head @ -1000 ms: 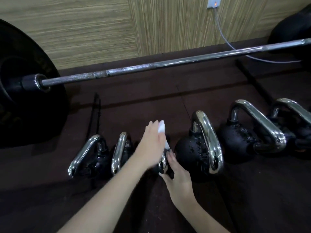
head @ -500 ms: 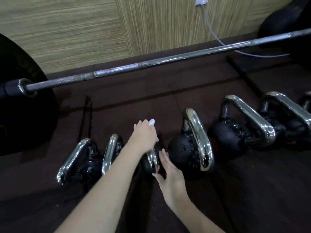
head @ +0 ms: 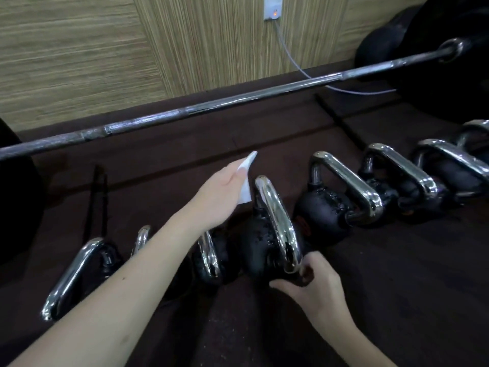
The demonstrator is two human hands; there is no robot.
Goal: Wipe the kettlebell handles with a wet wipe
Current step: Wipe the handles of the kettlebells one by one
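The left hand [head: 219, 197] pinches a white folded wet wipe [head: 245, 184] in its grip, just beside the upper end of the curved chrome handle [head: 277, 221] of the round black kettlebell [head: 260, 250] at the row's middle. At five o'clock of it, the right hand [head: 315, 284] curls its grip around the handle's lower corner. The thin wipe could slip or bunch on slick chrome, and the round kettlebell may roll on the dark floor [head: 397, 287] if the bracing grip loosens.
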